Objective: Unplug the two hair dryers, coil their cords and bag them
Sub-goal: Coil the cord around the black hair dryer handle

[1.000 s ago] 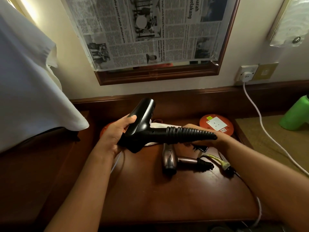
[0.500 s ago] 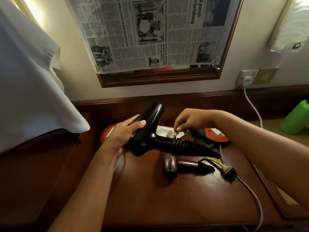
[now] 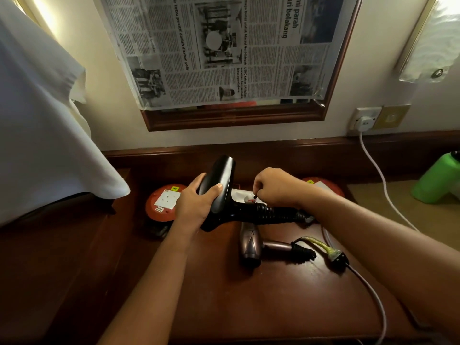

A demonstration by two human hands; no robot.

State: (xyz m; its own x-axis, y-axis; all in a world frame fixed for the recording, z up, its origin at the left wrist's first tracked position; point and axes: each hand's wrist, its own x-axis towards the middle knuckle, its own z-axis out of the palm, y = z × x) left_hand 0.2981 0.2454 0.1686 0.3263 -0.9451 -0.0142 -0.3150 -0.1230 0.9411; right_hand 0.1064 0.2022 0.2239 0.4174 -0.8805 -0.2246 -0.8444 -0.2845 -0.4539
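While the wooden desk (image 3: pixel 249 295) carries everything, the black hair dryer (image 3: pixel 221 188) is held above it, the left hand (image 3: pixel 196 202) wrapped round its barrel. Just nearer, the bronze hair dryer (image 3: pixel 251 247) lies flat, its cord (image 3: pixel 373 295) trailing right. Over the black handle, the right hand (image 3: pixel 276 186) pinches something small and dark with curled fingers.

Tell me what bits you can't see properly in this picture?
Head view only:
- What the right hand pinches: tiny, hidden by fingers.
- Black hair dryer cord end: behind the right forearm.
- Green bottle: cut by the right edge.
- Bronze hair dryer cord: leaves the bottom edge.
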